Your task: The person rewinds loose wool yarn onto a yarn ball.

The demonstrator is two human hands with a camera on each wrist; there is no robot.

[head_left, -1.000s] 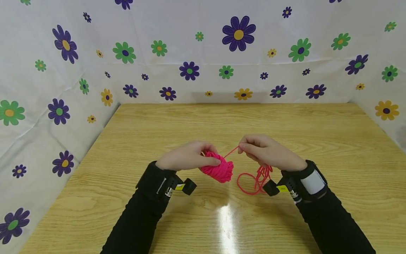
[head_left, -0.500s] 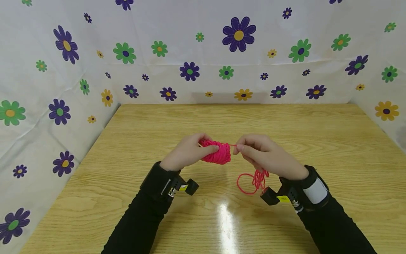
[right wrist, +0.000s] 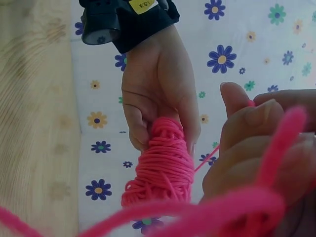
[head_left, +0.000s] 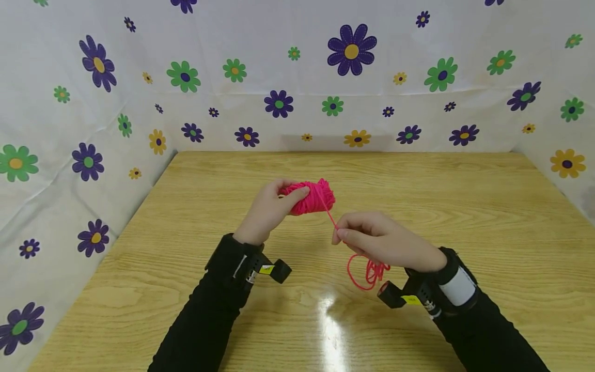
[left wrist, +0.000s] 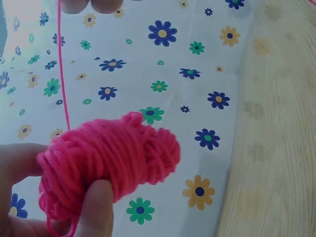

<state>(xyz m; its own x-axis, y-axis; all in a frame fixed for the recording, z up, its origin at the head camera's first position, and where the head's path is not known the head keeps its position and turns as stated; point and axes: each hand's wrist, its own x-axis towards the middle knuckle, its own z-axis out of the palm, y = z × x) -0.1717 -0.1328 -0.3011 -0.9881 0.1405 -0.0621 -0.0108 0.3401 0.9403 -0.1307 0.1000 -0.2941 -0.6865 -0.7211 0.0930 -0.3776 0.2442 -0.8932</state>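
Since half a second ago, the left grip (head_left: 267, 209) has moved farther out over the tabletop (head_left: 223, 175) with the pink ball of yarn (head_left: 304, 200), while the right grip (head_left: 386, 240) has come back toward the body, so the strand (head_left: 330, 214) that ran nearly level now slants down to it. The left grip is clamped on one end of the ball, thumb across the near side and fingers behind, and the wound yarn juts out to the right of it. The right grip is together, thumb and forefinger pinching the strand, which is drawn straight between the two grips. Below the right grip are loose loops (head_left: 372, 271) of the same yarn; I cannot tell whether they touch the tabletop. Behind each grip, a small camera sits on the wrist over a black sleeve. Beyond both grips, a flowered cloth (head_left: 302, 77) stands past the far edge.
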